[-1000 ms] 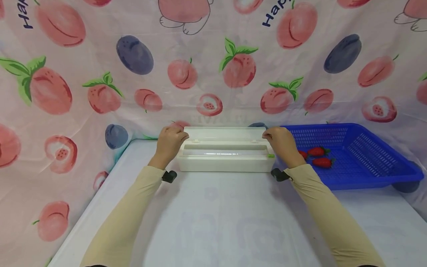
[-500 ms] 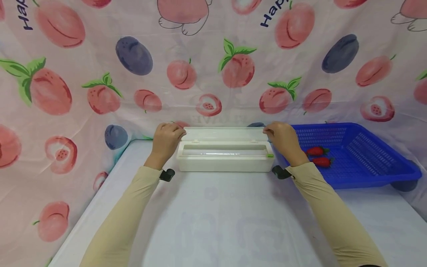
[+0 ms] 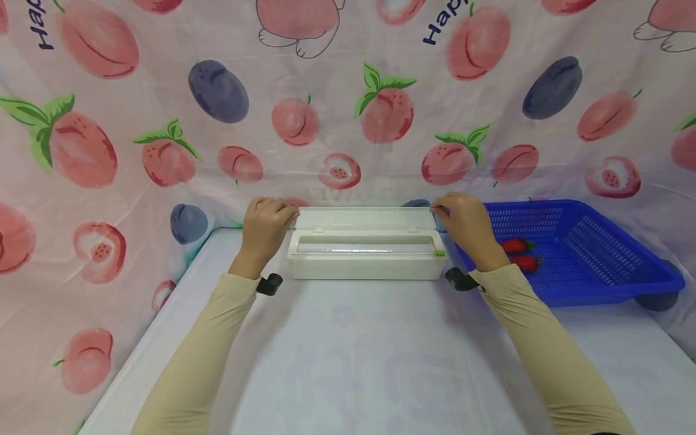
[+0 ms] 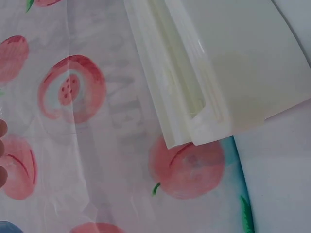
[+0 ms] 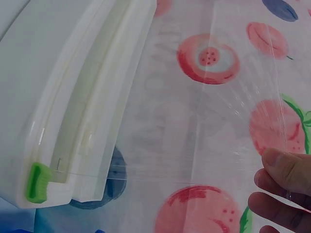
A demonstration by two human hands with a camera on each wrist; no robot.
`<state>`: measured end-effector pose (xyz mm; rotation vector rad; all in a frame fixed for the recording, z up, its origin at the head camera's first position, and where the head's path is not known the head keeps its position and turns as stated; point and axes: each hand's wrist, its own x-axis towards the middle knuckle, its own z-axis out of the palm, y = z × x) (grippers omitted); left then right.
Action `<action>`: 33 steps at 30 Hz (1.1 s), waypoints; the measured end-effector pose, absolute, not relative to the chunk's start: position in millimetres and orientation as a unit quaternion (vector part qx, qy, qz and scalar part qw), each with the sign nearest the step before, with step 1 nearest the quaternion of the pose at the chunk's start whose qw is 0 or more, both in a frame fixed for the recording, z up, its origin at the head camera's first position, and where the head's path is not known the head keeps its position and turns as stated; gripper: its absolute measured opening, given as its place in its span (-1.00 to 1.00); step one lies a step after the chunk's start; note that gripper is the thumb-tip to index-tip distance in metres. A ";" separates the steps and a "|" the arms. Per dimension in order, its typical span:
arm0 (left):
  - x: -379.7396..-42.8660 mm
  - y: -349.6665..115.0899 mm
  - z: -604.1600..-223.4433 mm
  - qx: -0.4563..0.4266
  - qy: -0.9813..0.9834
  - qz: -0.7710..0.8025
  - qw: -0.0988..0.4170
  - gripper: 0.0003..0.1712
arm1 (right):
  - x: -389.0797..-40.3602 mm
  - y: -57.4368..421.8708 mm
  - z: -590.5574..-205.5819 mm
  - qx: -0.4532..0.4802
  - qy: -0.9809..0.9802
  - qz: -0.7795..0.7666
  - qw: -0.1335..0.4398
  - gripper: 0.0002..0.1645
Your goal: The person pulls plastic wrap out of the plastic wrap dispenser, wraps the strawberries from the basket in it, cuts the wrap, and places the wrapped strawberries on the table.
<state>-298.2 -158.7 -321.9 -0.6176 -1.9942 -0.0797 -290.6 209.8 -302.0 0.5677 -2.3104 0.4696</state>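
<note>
A white cling film dispenser stands at the back of the table, its lid raised and a clear roll showing in the slot. Cling film stretches from the dispenser in the right wrist view, creasing where it gathers at the fingers. My right hand pinches one corner between thumb and fingers, above the dispenser's right end. Above the left end, my left hand pinches the film's other corner; only its fingertips enter the left wrist view. A green slide cutter sits at the dispenser's right end.
A blue plastic basket stands at the right, close to my right forearm, with red strawberries inside. A fruit-printed cloth hangs right behind the dispenser. The table has a white cover.
Both hands have risen slightly and spread outward, the left going left and the right going right, with the film still pinched. The dispenser and basket stay in place.
</note>
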 end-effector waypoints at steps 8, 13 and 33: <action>-292.0 -159.9 -314.4 -0.248 -0.818 -0.038 0.518 -0.90 | -282.9 207.4 -290.6 0.226 -0.884 0.180 0.368 -0.91; -289.5 -160.1 -309.9 -0.247 -0.814 -0.035 0.525 -0.92 | -280.1 207.2 -285.5 0.227 -0.880 0.186 0.373 -0.91; -272.2 -164.6 -300.4 -0.278 -0.781 -0.037 0.558 -0.92 | -258.5 209.6 -275.4 0.236 -0.874 0.183 0.383 -0.90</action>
